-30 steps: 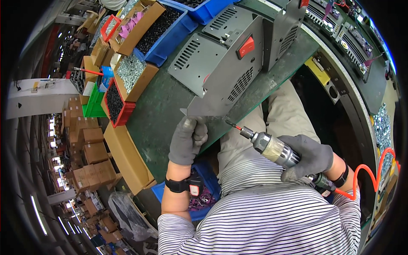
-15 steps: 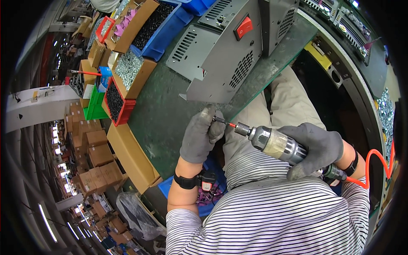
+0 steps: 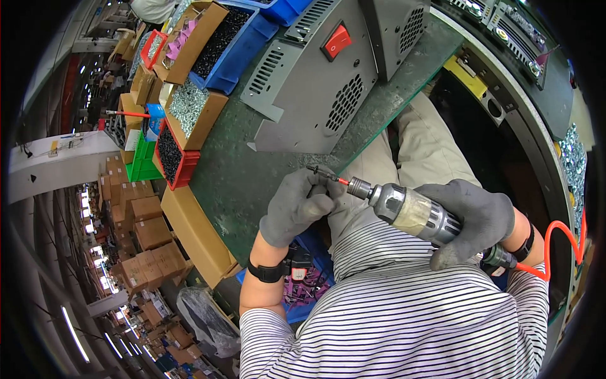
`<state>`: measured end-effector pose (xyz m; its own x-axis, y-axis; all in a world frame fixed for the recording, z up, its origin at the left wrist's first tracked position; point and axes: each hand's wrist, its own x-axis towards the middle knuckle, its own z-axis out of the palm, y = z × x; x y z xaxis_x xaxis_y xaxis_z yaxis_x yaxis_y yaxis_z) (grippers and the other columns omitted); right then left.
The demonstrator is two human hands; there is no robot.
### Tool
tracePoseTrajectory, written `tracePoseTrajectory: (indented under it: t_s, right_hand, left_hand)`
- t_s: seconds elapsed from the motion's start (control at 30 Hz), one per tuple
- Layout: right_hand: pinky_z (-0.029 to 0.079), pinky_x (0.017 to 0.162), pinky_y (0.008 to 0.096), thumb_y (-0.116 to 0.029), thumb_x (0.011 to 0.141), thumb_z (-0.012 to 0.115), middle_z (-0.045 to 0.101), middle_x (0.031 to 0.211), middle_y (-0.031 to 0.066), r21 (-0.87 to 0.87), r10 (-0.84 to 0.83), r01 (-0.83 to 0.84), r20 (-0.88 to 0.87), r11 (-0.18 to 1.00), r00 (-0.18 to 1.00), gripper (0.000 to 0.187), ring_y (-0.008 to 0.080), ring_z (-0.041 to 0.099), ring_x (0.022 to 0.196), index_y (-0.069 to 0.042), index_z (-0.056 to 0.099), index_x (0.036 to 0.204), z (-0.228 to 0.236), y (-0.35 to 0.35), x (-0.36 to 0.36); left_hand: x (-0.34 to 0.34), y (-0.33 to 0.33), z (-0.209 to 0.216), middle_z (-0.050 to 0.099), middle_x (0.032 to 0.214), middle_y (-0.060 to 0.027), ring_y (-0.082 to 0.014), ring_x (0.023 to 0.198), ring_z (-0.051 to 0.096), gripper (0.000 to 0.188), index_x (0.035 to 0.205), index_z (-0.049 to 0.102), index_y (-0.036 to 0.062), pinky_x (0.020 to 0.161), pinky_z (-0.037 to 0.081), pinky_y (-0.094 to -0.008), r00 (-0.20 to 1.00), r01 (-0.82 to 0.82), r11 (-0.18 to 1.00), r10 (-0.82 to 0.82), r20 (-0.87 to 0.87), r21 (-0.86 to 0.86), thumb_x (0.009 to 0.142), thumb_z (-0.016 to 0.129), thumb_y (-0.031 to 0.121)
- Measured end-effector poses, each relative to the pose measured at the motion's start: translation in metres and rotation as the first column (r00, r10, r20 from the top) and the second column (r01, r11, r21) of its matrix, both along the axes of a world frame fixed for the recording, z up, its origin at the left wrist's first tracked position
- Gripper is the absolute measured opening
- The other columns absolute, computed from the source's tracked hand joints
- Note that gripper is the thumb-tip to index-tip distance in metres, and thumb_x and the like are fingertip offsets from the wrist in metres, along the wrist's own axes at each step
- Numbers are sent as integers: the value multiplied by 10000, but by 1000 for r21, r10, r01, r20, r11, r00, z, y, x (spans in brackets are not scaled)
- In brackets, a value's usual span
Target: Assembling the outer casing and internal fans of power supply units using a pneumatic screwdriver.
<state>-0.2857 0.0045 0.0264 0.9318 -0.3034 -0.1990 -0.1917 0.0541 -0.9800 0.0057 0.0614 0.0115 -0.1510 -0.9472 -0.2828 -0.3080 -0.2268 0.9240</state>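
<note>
My right hand (image 3: 470,218), in a grey glove, grips a metal pneumatic screwdriver (image 3: 410,211) with an orange coiled air hose (image 3: 558,249). Its thin bit (image 3: 325,175) points left toward my left hand (image 3: 300,205). That gloved hand pinches at the tip of the bit, fingers curled; anything small between them is hidden. Just beyond the bit stands a grey metal case (image 3: 315,82) with vent holes and a red rocker switch (image 3: 338,41), resting on the green bench mat (image 3: 233,183).
Bins of screws line the bench's left side: a red one (image 3: 173,161), a cardboard one (image 3: 192,107), a blue one (image 3: 224,47). A long cardboard box (image 3: 196,234) lies at the mat's edge. A blue bin of purple parts (image 3: 303,287) sits below. More grey units (image 3: 524,38) stand at right.
The view has drawn closer to the bench. My left hand rose from beside the mat's edge to the screwdriver bit and closed its fingers around the tip; the tool shifted slightly left.
</note>
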Motion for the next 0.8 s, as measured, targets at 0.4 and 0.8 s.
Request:
tracePoseTrajectory:
  t_s: [0.4, 0.8]
  right_hand:
    - [488, 680, 294, -276, 610, 825, 634, 831, 81, 4, -240, 240, 14, 971, 971, 689, 170, 593, 705, 3, 526, 1165, -23, 8, -15]
    - [486, 681, 287, -261, 625, 820, 617, 862, 86, 60, -183, 181, 32, 982, 983, 674, 159, 597, 743, 0, 518, 1168, -12, 2, -7]
  left_hand:
    - [-20, -31, -48, 662, 759, -81, -187, 692, 635, 230, 872, 660, 33, 619, 485, -301, 875, -202, 815, 400, 274, -543, 723, 762, 176]
    - [-12, -33, -43, 673, 884, -57, -238, 775, 638, 248, 915, 672, 58, 674, 499, -338, 762, 86, 807, 324, 560, -584, 735, 738, 215]
